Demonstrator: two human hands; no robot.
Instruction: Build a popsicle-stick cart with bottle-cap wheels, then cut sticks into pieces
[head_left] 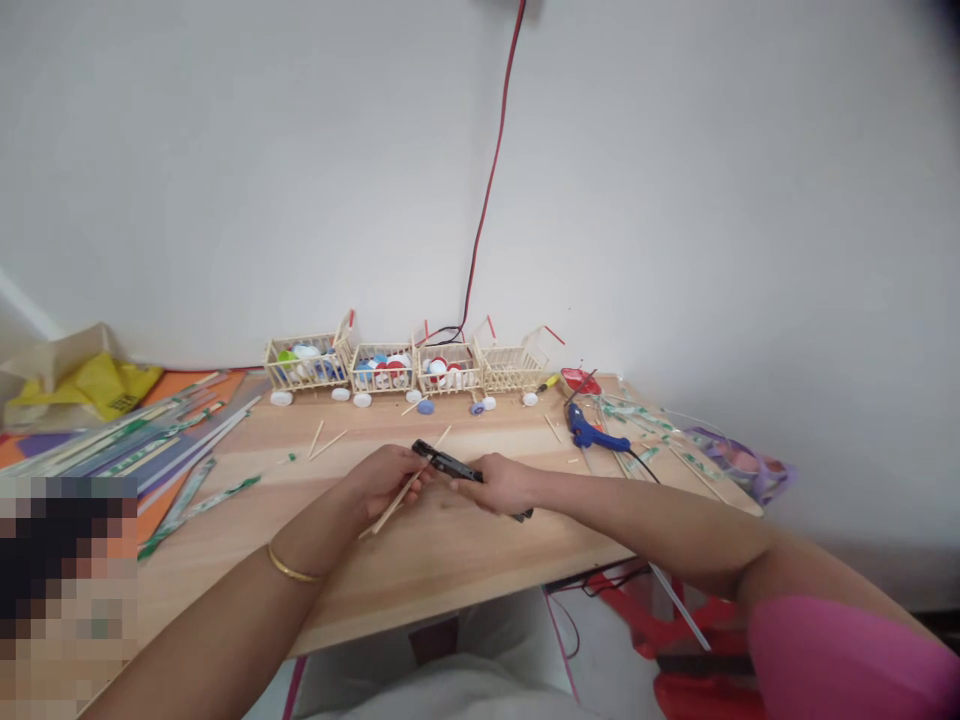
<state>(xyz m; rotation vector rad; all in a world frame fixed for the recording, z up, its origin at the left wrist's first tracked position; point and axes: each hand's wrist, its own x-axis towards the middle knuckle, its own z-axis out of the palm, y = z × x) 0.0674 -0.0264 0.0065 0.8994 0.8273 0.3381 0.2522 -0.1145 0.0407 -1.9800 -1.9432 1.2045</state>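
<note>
My left hand (384, 484) pinches a few thin wooden sticks (391, 510) that slant up across the middle of the table. My right hand (504, 484) is wrapped around a black plier-like tool (454, 465), whose head reaches across to the sticks near my left fingertips. Whether its jaws are closed on a stick is too small to tell. Beyond the hands, small stick-built carts (384, 372) with bottle-cap wheels stand in a row along the wall. Some hold coloured caps (450, 372); the rightmost cart (512, 368) shows none inside.
A blue glue gun (592, 432) lies to the right, beside a red dish (581, 381) and green-white wrappers (645, 415). More wrapped sticks (172, 425) and a yellow bag (90, 385) cover the left side. Loose sticks (328, 445) lie ahead. A red-black cable (491, 170) hangs down the wall.
</note>
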